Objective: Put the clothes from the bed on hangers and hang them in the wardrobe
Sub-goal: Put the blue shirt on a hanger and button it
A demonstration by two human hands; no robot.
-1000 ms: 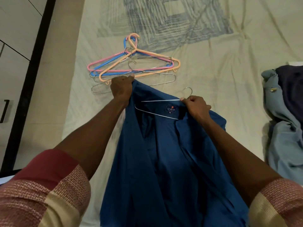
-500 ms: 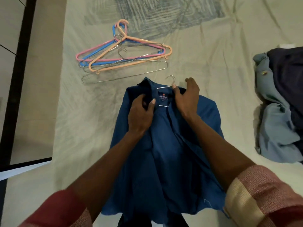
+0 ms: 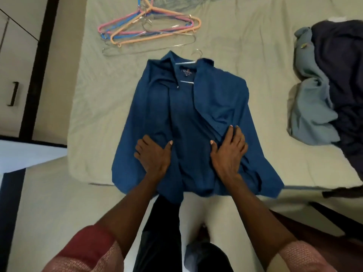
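Both hands have come down from the collar to the lower front of the shirt since half a second ago, and the camera has pulled back, so the bed edge and floor now show.

Head view: a blue shirt (image 3: 188, 122) lies face up on the bed (image 3: 245, 46), its hem hanging just over the near edge. A wire hanger (image 3: 189, 61) sits inside the collar, its hook poking out above. My left hand (image 3: 154, 155) lies flat on the left front panel, fingers spread. My right hand (image 3: 228, 152) lies flat on the right panel, fingers straight and slightly fanned. Neither hand pinches cloth.

To do this step well, I judge I should smooth both panels toward the middle so the front closes evenly, then check the shoulders sit square on the hanger before lifting by the hook.

Spare hangers (image 3: 149, 28) lie beyond the collar. A pile of clothes (image 3: 330, 81) waits at the right.
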